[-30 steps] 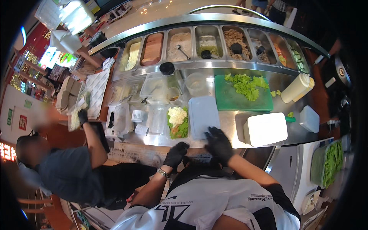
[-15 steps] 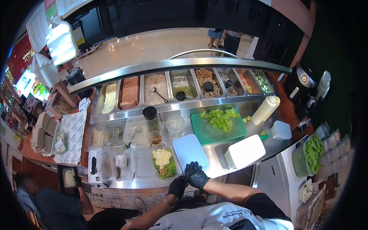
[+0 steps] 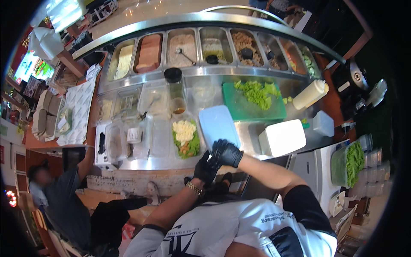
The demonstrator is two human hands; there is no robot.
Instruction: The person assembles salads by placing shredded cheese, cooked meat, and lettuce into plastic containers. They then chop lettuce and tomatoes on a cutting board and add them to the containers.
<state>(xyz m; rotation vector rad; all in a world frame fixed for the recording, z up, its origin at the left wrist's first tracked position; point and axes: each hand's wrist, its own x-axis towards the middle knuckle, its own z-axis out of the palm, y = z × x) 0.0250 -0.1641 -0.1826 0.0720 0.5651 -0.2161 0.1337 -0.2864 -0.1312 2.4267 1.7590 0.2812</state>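
Steel runs the whole length of the table (image 3: 257,132), with a row of filled pans along the back and a green cutting board (image 3: 239,109) piled with chopped lettuce (image 3: 257,91). Both black-gloved hands meet at the near edge: the left hand (image 3: 205,168) and right hand (image 3: 227,153) are pressed together, fingers curled, right at the lower corner of a pale blue lid (image 3: 218,126); whether they actually pinch it I cannot tell. Just beside it sits an open salad container (image 3: 186,138). A careless tug could drag the lid across the salad or knock the white box (image 3: 282,138) toward the edge. Another person's arm (image 3: 87,156) reaches onto the table at far left.
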